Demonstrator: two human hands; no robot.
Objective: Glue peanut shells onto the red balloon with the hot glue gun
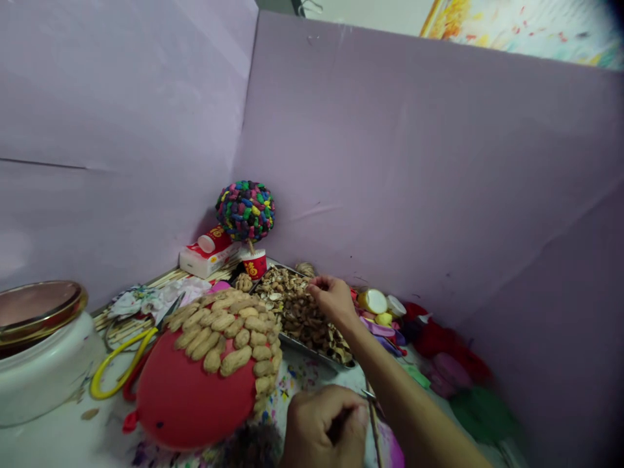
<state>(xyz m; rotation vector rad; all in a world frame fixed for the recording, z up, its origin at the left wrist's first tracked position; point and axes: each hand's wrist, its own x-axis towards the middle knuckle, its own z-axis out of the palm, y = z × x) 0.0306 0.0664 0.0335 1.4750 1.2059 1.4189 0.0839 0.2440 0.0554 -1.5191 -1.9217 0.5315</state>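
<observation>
My right hand (pixel 334 300) reaches over a metal tray (pixel 312 349) heaped with peanut shells (pixel 292 305). Its fingers are pinched together at the shells, and what they hold is hidden. My left hand (pixel 322 426) is a fist at the bottom edge, closed round a thin stick (pixel 373 419) that points down beside my right forearm. Just left of it lies a red balloon (pixel 188 400), with whole peanuts (pixel 229 331) stuck in rows across its top and right side.
A ball covered in coloured shells (pixel 246 211) stands on a stick in a red cup (pixel 255 264) at the back. A white jar with a gold lid (pixel 39 351) sits far left, and yellow-handled scissors (pixel 117 364) lie beside it. Loose balloons (pixel 385 322) are piled to the right. Purple walls enclose the table.
</observation>
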